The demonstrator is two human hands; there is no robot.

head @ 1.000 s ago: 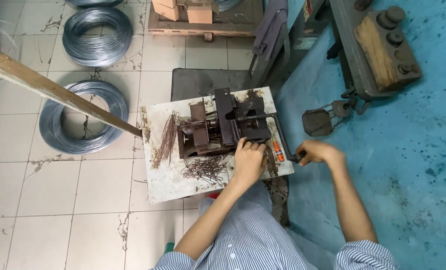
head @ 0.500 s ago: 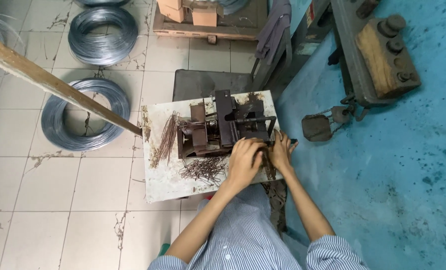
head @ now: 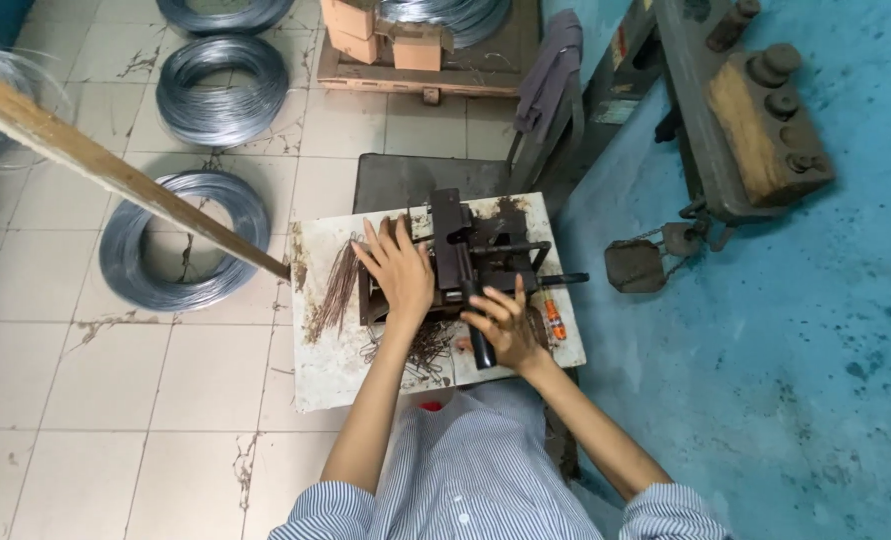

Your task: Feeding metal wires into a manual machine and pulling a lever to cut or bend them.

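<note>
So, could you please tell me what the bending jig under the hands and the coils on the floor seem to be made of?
Bending jig: apparently dark steel or iron, matte with rusty patches. Coils: looks like bare steel wire, grey and shiny; possibly galvanised, though that cannot be told.

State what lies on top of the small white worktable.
On the worktable: a dark metal bending jig, straight wires, bent pieces. The left hand covers part of the jig.
</note>
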